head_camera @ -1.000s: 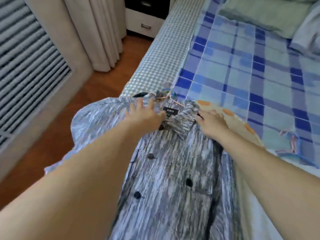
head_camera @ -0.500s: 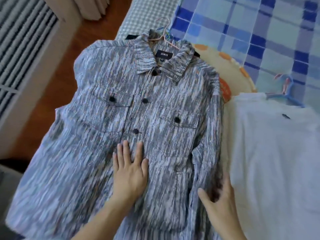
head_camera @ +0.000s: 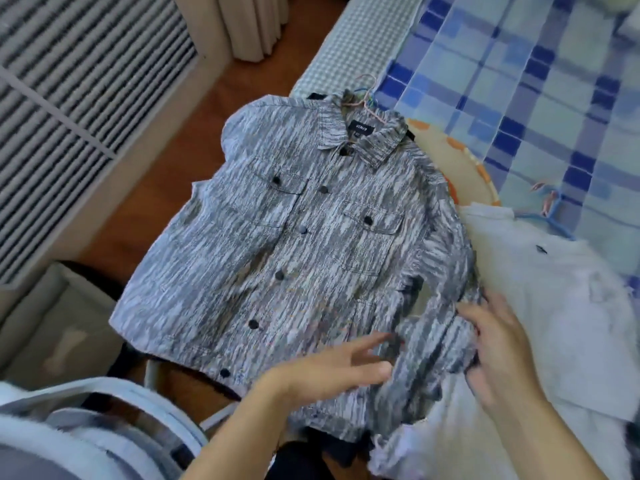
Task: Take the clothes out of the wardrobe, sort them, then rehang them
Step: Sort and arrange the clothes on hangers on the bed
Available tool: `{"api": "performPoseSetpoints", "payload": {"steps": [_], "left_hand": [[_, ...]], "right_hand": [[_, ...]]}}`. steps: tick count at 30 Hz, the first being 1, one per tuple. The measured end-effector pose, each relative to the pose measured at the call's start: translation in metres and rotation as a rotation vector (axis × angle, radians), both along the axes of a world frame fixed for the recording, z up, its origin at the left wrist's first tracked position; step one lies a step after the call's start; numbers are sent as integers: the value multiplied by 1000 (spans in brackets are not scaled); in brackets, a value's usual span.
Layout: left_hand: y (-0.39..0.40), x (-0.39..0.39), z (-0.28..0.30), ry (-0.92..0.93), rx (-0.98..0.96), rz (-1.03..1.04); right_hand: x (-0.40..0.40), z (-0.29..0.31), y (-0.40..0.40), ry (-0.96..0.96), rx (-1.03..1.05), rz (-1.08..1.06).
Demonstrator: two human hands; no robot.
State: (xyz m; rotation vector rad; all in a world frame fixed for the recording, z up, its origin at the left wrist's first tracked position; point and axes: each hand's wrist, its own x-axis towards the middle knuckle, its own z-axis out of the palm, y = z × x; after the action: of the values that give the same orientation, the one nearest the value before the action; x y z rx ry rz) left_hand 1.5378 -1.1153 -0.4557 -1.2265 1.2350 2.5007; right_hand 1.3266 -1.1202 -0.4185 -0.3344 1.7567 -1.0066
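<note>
— Step in hand?
— Sorting, by the look of it. Jacket (head_camera: 298, 244) spread face up across the bed (head_camera: 540, 109) corner, collar toward the pillows, left side hanging out past the mattress edge over the floor (head_camera: 194, 133). Hanger (head_camera: 367, 98) inside the collar, hook poking out at the top.
— Hands?
— Left hand (head_camera: 332, 372) released, fingers straight and spread, lying on the hem. Right hand (head_camera: 498, 344) at the right sleeve (head_camera: 440, 320), fingers seemingly curled into the bunched cloth near the cuff; too blurred to be sure of a grip, so cannot tell.
— Anything alongside?
— White shirt (head_camera: 561, 306) just beside, touching the sleeve, on a blue hanger (head_camera: 550, 220). Orange-spotted cloth (head_camera: 460, 161) showing under the jacket's shoulder.
— Next move?
— Probably folding that sleeve in over the front, or smoothing it flat, then lifting by the hook for rehanging. Needs a steadying palm on the hem while pulling the sleeve across. Also a care for the overhang: too hard a tug toward the floor side, and likely a slide off the bed.
— Progress?
— Mid-task, at a guess. Two garments out and laid flat, neither hung again yet.
</note>
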Motion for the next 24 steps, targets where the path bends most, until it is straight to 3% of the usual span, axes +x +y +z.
{"api": "performPoseSetpoints", "payload": {"steps": [3,4,6,8,10,11,13,16,18,24], "left_hand": [[-34,-4,35,21,-102,-39],[-50,5,44,-34,-174,8],[-82,42,41,-315,-309,116],[-101,106,13,-724,-437,133],[-97,157,-22,-1133,-458,-152],[-89,175,-37,-1250,-425,-330],[-84,196,-62,-1387,-486,-331],[-111,208,-80,-1425,-778,-42],[-143,214,-102,-1355,-784,64],[-182,224,-203,-1103,-733,-72]], "right_hand": [[42,15,-38,-122,-157,25],[58,21,-51,-161,-181,74],[82,32,-75,-184,-158,294],[100,33,-91,-47,-94,651],[107,18,-99,295,-31,967],[107,8,-101,433,-5,1077],[108,-8,-111,525,66,1208],[112,-34,-147,616,149,1267],[123,-55,-185,724,159,1267],[197,-118,-299,991,2,1394]]}}
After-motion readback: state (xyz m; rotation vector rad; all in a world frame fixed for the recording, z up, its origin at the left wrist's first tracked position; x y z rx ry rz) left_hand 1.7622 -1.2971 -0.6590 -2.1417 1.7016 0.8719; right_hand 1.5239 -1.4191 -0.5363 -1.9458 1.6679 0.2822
